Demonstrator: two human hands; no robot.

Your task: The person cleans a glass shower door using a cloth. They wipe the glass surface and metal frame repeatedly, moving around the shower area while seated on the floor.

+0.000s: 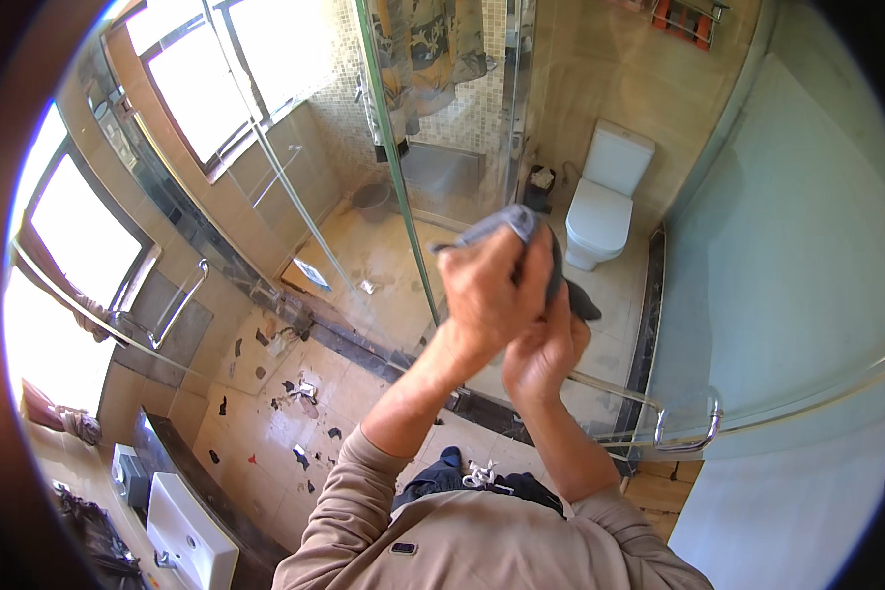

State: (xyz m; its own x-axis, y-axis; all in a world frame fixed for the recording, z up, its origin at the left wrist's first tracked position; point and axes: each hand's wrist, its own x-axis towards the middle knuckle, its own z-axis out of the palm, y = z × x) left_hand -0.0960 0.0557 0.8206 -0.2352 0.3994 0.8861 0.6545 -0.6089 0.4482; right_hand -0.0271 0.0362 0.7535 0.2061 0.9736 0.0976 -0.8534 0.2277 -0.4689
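Observation:
A bunched grey cloth (518, 218) is held up in front of my chest, gripped between both hands. My left hand (495, 284), with its knuckles upward, closes over the upper part of the cloth. My right hand (547, 346) lies just below it, its fingers pinching the underside. A dark end of the cloth sticks out to the right of the fingers. The hands and the cloth are slightly blurred, and part of the cloth is hidden inside the fists.
Glass shower panels and a green-edged door (394, 147) stand ahead. Beyond are a white toilet (599, 214) and a bucket (372, 200). Dark scraps (300, 457) litter the tiled floor at left, near a white washbasin (190, 542). A metal door handle (689, 442) is at right.

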